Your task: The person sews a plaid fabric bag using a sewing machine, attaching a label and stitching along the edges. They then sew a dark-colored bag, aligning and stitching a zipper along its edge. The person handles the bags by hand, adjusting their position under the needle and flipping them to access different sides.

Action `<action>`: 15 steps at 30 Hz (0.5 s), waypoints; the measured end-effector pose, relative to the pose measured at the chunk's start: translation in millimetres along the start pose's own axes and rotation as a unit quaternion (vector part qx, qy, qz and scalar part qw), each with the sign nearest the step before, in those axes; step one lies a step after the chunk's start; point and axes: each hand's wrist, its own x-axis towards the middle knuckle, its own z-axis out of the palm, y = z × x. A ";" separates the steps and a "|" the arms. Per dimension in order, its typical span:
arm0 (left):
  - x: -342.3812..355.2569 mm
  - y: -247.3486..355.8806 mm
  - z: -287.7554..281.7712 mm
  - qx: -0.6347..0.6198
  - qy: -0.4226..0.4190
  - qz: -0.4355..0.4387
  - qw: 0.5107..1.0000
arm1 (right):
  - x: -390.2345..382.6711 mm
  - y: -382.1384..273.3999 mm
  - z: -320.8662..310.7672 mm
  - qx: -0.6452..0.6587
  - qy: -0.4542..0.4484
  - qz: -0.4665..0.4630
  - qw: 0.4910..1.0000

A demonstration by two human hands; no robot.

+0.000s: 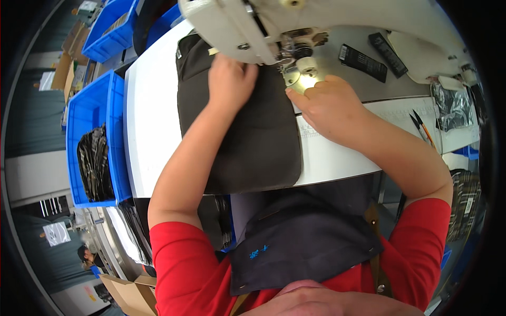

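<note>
A dark brown fabric piece (247, 142) lies flat on the white sewing table (153, 116), reaching under the white sewing machine (316, 21). My left hand (230, 79) presses palm-down on the fabric just left of the needle area (295, 55). My right hand (327, 105) rests at the fabric's right edge beside the lit metal needle plate (303, 79), fingers curled against the cloth. Both arms wear red sleeves.
Blue bins (95, 105) stand left of the table, one holding camouflage-patterned cloth (95, 163). Black labels (363, 62) lie on the machine bed at the right. Small snips (424, 129) lie on the table's right side. Cardboard boxes (129, 292) sit on the floor at lower left.
</note>
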 end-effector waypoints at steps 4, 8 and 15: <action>62.6 -46.6 23.5 0.090 0.035 0.138 0.986 | 2.1 0.4 2.7 -0.018 0.004 -0.015 1.000; 100.9 -72.7 40.9 0.136 -0.049 0.130 0.981 | -0.8 2.0 2.3 -0.015 -0.009 -0.013 1.000; 112.3 -89.9 29.6 0.098 -0.055 0.120 0.986 | 1.1 3.5 0.1 0.008 -0.031 0.002 0.999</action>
